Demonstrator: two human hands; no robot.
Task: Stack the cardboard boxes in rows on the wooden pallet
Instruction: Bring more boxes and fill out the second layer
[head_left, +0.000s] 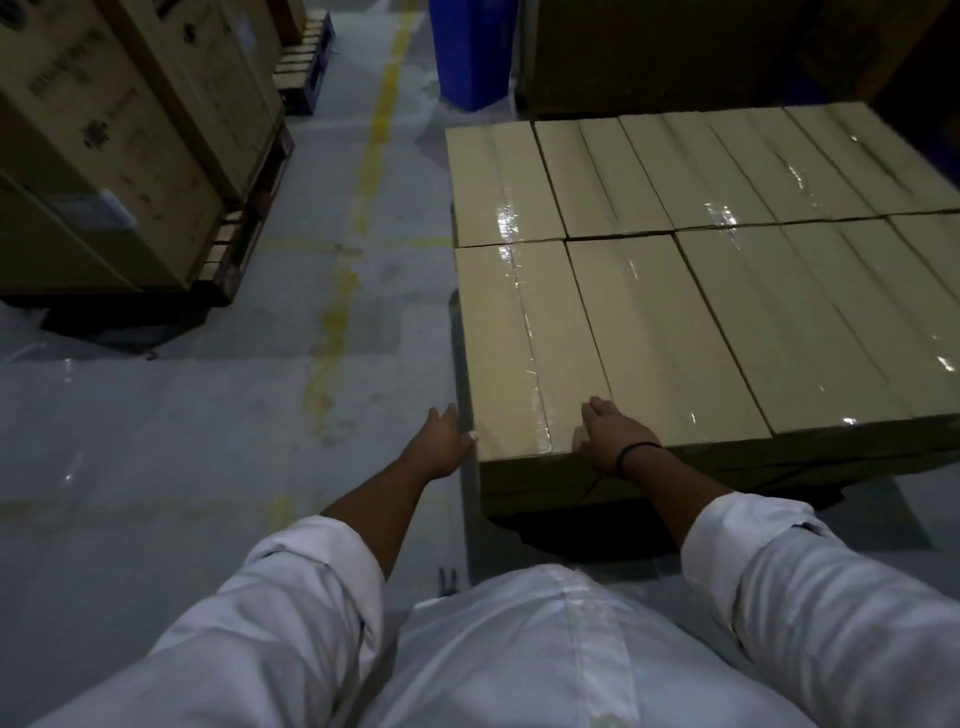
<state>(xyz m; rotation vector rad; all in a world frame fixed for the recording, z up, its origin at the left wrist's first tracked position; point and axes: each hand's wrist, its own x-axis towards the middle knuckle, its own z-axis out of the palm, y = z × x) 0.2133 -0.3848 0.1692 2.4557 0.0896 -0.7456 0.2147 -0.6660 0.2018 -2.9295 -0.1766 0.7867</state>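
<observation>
Gleaming grey floor (156, 415), yellow line (338, 291), taped boxes (675, 322)

On my feed I see a white shirt (493, 670) with a front placket (569, 629), its left sleeve (280, 613) and right sleeve (810, 587) rolled to the elbow (loose, creased cloth), and a thin dark band (630, 453) just behind the right hand (612, 435).

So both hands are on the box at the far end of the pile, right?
No. In the head view the left hand and the right hand touch the nearest corner box, not one at the far end. The left hand is on its side, the right hand on its top edge.
</observation>
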